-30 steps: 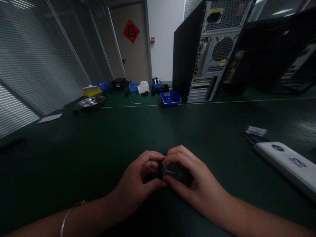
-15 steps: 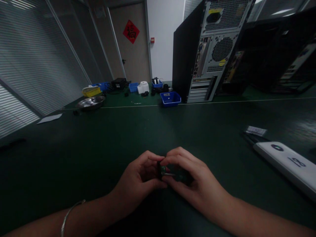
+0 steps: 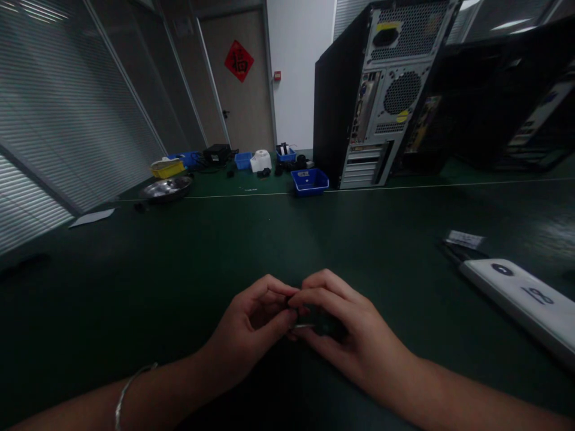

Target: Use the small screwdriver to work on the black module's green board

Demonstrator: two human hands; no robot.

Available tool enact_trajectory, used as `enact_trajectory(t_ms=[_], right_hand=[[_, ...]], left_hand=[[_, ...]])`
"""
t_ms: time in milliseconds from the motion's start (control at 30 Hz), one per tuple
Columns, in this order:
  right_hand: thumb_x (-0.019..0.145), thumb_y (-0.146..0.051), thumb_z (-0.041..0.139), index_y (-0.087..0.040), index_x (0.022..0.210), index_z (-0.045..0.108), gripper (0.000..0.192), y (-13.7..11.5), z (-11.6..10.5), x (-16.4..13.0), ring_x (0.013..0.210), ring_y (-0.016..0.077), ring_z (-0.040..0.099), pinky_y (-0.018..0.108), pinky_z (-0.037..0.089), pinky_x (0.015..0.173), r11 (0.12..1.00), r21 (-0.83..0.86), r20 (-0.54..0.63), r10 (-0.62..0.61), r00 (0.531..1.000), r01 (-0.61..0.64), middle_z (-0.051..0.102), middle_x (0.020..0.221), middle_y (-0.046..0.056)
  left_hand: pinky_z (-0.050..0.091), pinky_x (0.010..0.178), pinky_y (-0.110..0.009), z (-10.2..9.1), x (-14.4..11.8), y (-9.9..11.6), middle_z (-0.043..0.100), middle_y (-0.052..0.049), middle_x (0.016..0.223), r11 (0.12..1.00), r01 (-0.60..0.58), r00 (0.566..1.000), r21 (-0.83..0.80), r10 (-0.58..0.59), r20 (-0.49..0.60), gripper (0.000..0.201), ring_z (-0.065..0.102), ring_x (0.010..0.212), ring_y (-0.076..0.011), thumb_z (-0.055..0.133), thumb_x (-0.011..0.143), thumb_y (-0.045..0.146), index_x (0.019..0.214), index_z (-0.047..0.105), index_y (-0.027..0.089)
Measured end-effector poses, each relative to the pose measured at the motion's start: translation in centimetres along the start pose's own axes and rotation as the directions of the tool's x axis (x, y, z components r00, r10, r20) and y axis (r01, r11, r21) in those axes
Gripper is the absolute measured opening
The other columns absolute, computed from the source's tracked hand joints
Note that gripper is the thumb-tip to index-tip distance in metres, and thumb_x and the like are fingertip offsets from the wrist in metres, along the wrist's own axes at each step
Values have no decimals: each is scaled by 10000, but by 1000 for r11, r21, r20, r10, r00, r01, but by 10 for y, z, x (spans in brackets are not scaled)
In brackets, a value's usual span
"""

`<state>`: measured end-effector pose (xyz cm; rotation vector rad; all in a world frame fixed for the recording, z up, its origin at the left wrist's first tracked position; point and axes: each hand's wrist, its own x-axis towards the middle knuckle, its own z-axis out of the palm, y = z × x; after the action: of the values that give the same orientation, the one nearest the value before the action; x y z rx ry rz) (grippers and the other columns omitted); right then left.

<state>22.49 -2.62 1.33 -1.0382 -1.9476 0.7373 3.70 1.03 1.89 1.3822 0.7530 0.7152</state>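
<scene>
My left hand [image 3: 256, 320] and my right hand [image 3: 345, 317] meet fingertip to fingertip over the green table [image 3: 215, 251]. Between them is a small dark part [image 3: 294, 311], mostly covered by the fingers. My left thumb and fingers are closed on it, and my right fingertips press its near side. A thin silvery strip [image 3: 303, 326] shows by my right thumb; whether it belongs to the dark part, I cannot tell.
To the right lies a white device marked 18 [image 3: 530, 293] with a dark cable. A black computer tower [image 3: 336, 120] and a blue tray [image 3: 309, 182] stand at the back. Farther left are a metal bowl [image 3: 166, 188] and a yellow bin [image 3: 168, 169].
My left thumb has moved up and right, onto the dark part. A green face of the part that showed before is now covered. Both hands otherwise keep their place.
</scene>
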Motion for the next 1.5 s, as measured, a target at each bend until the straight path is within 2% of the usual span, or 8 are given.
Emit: enact_trajectory(t_ms=[267, 633, 833, 967, 1067, 1300, 1400, 1500], right_hand=[[853, -123, 679, -274, 1222, 545, 421, 0, -4, -2, 934, 175, 562, 272, 503, 769, 998, 51, -49, -26, 998, 28, 546, 1082, 35], [861, -124, 666, -260, 1184, 549, 369, 1, -5, 0, 900, 175, 544, 282, 483, 743, 997, 72, -56, 5, 998, -1, 543, 1059, 31], [864, -167, 663, -226, 1132, 567, 290, 2, -6, 4, 955, 194, 560, 317, 476, 808, 991, 95, -61, 97, 993, -91, 563, 1055, 41], [924, -193, 564, -213, 1135, 562, 212, 3, -8, 3, 1018, 204, 554, 340, 464, 866, 990, 93, -87, 112, 990, -103, 562, 1101, 58], [941, -173, 508, -191, 1125, 570, 195, 4, -8, 4, 1007, 210, 560, 355, 461, 862, 991, 85, -87, 110, 990, -102, 577, 1082, 68], [900, -81, 551, -214, 1103, 604, 249, 5, -8, 7, 1009, 193, 574, 327, 461, 881, 990, 91, -52, 114, 992, -109, 606, 1066, 45], [899, -75, 566, -228, 1109, 622, 265, 5, -9, 7, 977, 178, 594, 300, 472, 854, 990, 89, -37, 114, 993, -110, 626, 1044, 31], [922, -108, 558, -246, 1156, 613, 277, 5, -10, 6, 983, 175, 604, 292, 475, 847, 992, 77, -38, 102, 994, -99, 642, 1054, 24]], left_hand=[[528, 783, -310, -3, -2, -1, 732, -41, 943, 999, 7, 999, -46, -9, -43, 150, 681, 877, -182, 669, 853, 232, 972, 594, 179], [513, 728, -295, -4, -2, -1, 732, -51, 912, 997, 1, 998, -78, -6, -65, 212, 665, 814, -176, 685, 846, 298, 1000, 614, 171], [485, 676, -258, -8, 4, -6, 694, -32, 898, 990, 6, 999, -143, -13, -49, 296, 633, 731, -134, 686, 851, 314, 1089, 584, 169], [495, 655, -280, -9, 6, -11, 683, -41, 884, 979, 13, 999, -203, -20, -32, 281, 653, 711, -154, 656, 875, 276, 1104, 531, 171], [509, 717, -306, -8, 6, -11, 681, -68, 976, 978, 1, 998, -210, -15, -68, 235, 653, 796, -177, 616, 898, 250, 1111, 551, 173], [482, 795, -258, -10, 5, -6, 662, -33, 1020, 998, 32, 990, -48, -38, -139, 311, 600, 874, -152, 634, 878, 225, 1189, 625, 225], [485, 790, -262, -11, 6, -5, 629, -37, 1120, 996, 6, 989, 93, 7, -146, 296, 603, 913, -164, 634, 864, 195, 1155, 662, 238], [483, 856, -278, -13, 7, -5, 649, -25, 1098, 991, -41, 981, 131, 65, -183, 306, 610, 1001, -184, 638, 844, 150, 1134, 655, 244]])
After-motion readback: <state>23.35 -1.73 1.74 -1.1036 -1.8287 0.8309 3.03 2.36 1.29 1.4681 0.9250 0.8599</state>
